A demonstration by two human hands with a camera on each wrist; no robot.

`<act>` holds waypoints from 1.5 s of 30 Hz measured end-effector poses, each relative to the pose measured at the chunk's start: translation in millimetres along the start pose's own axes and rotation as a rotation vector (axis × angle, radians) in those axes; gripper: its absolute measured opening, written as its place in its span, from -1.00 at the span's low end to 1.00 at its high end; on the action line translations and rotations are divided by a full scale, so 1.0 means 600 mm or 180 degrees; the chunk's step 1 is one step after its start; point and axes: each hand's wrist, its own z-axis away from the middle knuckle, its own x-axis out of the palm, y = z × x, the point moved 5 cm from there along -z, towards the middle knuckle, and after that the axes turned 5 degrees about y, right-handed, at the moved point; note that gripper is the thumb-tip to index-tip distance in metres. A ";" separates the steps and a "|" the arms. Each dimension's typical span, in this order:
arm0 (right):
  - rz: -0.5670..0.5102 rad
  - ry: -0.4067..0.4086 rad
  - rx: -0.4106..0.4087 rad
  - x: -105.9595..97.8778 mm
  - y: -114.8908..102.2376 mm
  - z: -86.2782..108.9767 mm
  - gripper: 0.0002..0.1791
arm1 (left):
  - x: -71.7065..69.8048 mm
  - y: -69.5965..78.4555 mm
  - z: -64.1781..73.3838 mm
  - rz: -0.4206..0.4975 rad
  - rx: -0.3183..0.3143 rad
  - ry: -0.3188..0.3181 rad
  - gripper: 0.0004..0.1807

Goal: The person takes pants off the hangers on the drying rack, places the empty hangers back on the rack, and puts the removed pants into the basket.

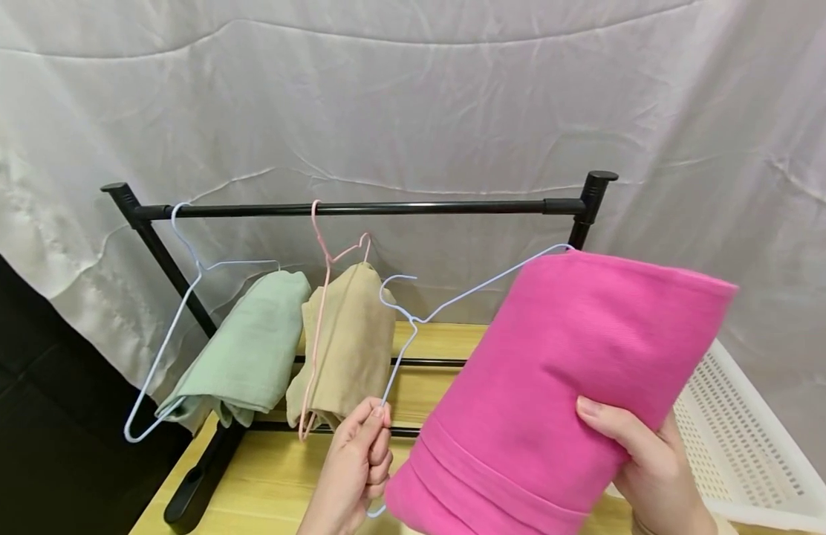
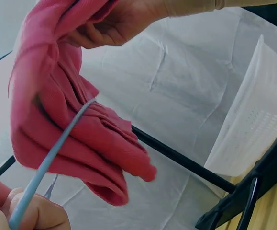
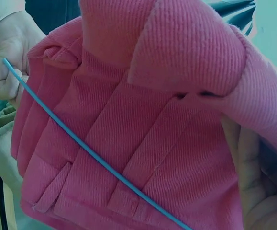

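Note:
My left hand (image 1: 356, 461) pinches one side of a light blue wire hanger (image 1: 413, 319) between thumb and curled fingers. The hanger hook points up and is off the rail. On the right, a pink folded garment (image 1: 560, 371) with fine ribs hangs over the hanger, covering much of its right side. My right hand (image 1: 654, 461) grips that garment at its right edge, thumb on the near face and the other fingers hidden behind. In the right wrist view, the hanger's bar (image 3: 100, 160) crosses slantwise over the pink folds.
A black rack with a top rail (image 1: 420, 209) stands on a wooden table (image 1: 272, 483). From it hang a blue hanger with a green cloth (image 1: 252, 334) and a pink hanger with a beige cloth (image 1: 353, 334). A white perforated basket (image 1: 747, 431) sits at right, before a pale curtain (image 1: 453, 111).

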 end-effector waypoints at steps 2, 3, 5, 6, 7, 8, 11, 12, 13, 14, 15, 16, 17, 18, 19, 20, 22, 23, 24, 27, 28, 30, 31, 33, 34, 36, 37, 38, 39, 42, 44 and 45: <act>-0.0010 0.0125 0.0015 -0.004 0.000 0.003 -0.64 | -0.001 -0.001 0.001 0.0035 -0.0008 -0.0008 -0.73; -0.0013 0.0151 -0.0004 -0.005 0.000 0.003 -0.64 | -0.001 -0.001 0.001 0.0047 -0.0008 -0.0014 -0.73; -0.0134 0.0118 -0.0147 -0.007 0.002 0.003 -0.59 | -0.002 -0.002 0.002 0.0074 -0.0007 -0.0027 -0.73; -0.0222 0.0067 -0.0245 -0.007 0.003 0.003 -0.55 | -0.002 -0.003 0.002 0.0089 0.0000 -0.0034 -0.73; -0.0260 0.0018 -0.0310 -0.009 0.004 0.003 -0.52 | -0.003 -0.004 0.002 0.0104 0.0008 -0.0040 -0.73; -0.0291 0.0023 -0.0355 -0.010 0.005 0.002 -0.50 | -0.003 -0.004 0.002 0.0115 0.0016 -0.0049 -0.73; -0.0540 -0.0138 -0.0595 -0.013 0.009 0.001 -0.42 | -0.004 -0.008 0.002 0.0140 0.0022 -0.0053 -0.74; -0.0541 -0.0154 -0.0590 -0.014 0.009 0.002 -0.41 | -0.004 -0.009 0.001 0.0147 0.0020 -0.0050 -0.74; -0.0544 -0.0180 -0.0594 -0.015 0.010 0.003 -0.41 | -0.004 -0.010 0.001 0.0150 0.0016 -0.0040 -0.74; -0.0493 -0.0160 -0.0559 -0.014 0.011 0.004 -0.40 | -0.004 -0.011 0.000 0.0153 0.0010 -0.0034 -0.74; -0.0497 -0.0189 -0.0549 -0.015 0.013 0.005 -0.39 | -0.003 -0.012 -0.001 0.0160 0.0002 -0.0035 -0.73; -0.0456 -0.0195 -0.0507 -0.015 0.015 0.007 -0.40 | -0.003 -0.013 -0.001 0.0164 -0.0003 -0.0037 -0.73; -0.0330 -0.0175 -0.0415 -0.015 0.018 0.008 -0.39 | -0.003 -0.015 -0.002 0.0173 -0.0006 -0.0039 -0.73; -0.0233 -0.0229 -0.0346 -0.014 0.020 0.009 -0.38 | -0.002 -0.015 -0.002 0.0175 -0.0007 -0.0044 -0.73; -0.0153 -0.0289 -0.0264 -0.012 0.023 0.009 -0.38 | -0.001 -0.016 -0.003 0.0177 -0.0012 -0.0049 -0.73; -0.0078 -0.0352 -0.0197 -0.010 0.027 0.010 -0.38 | 0.000 -0.017 -0.003 0.0183 -0.0012 -0.0067 -0.73; -0.0083 -0.0524 -0.0188 -0.005 0.032 0.009 -0.38 | 0.000 -0.018 -0.004 0.0179 -0.0026 -0.0063 -0.73; -0.0014 -0.0564 -0.0165 -0.003 0.032 0.008 -0.37 | 0.000 -0.019 -0.005 0.0190 -0.0030 -0.0060 -0.72; -0.0040 -0.0629 -0.0184 -0.001 0.033 0.007 -0.37 | 0.000 -0.020 -0.006 0.0197 -0.0039 -0.0046 -0.72; -0.0007 -0.0540 -0.0233 0.001 0.032 0.004 -0.35 | -0.003 -0.023 -0.007 0.0238 -0.0065 0.0022 -0.72; -0.0045 -0.0502 -0.0239 0.000 0.031 0.004 -0.35 | -0.005 -0.024 -0.008 0.0259 -0.0069 0.0038 -0.72; -0.0146 -0.0429 -0.0237 -0.004 0.032 0.006 -0.38 | -0.007 -0.026 -0.009 0.0296 -0.0084 0.0050 -0.72; -0.0163 -0.0351 -0.0209 -0.007 0.034 0.008 -0.40 | -0.008 -0.027 -0.009 0.0314 -0.0089 0.0050 -0.72; -0.0188 -0.0189 -0.0132 -0.014 0.037 0.013 -0.46 | -0.010 -0.027 -0.009 0.0336 -0.0090 0.0058 -0.72; -0.0124 -0.0042 -0.0062 -0.019 0.038 0.015 -0.50 | -0.012 -0.027 -0.009 0.0349 -0.0090 0.0067 -0.72; 0.0014 0.0198 0.0058 -0.026 0.036 0.019 -0.54 | -0.015 -0.026 -0.009 0.0350 -0.0078 0.0090 -0.72; 0.0098 0.0330 0.0154 -0.029 0.033 0.021 -0.55 | -0.016 -0.025 -0.008 0.0331 -0.0063 0.0107 -0.73; 0.0089 0.0388 0.0175 -0.032 0.031 0.022 -0.57 | -0.018 -0.024 -0.008 0.0312 -0.0048 0.0120 -0.73; 0.0138 0.0472 0.0228 -0.034 0.028 0.023 -0.59 | -0.019 -0.023 -0.008 0.0287 -0.0030 0.0130 -0.73; 0.0050 0.0533 0.0206 -0.040 0.023 0.021 -0.58 | -0.024 -0.021 -0.007 0.0186 0.0036 0.0154 -0.72; -0.0102 0.0462 0.0118 -0.046 0.023 0.020 -0.57 | -0.026 -0.021 -0.007 0.0123 0.0064 0.0186 -0.71; -0.0117 0.0484 0.0128 -0.049 0.022 0.020 -0.55 | -0.027 -0.020 -0.007 0.0093 0.0073 0.0202 -0.71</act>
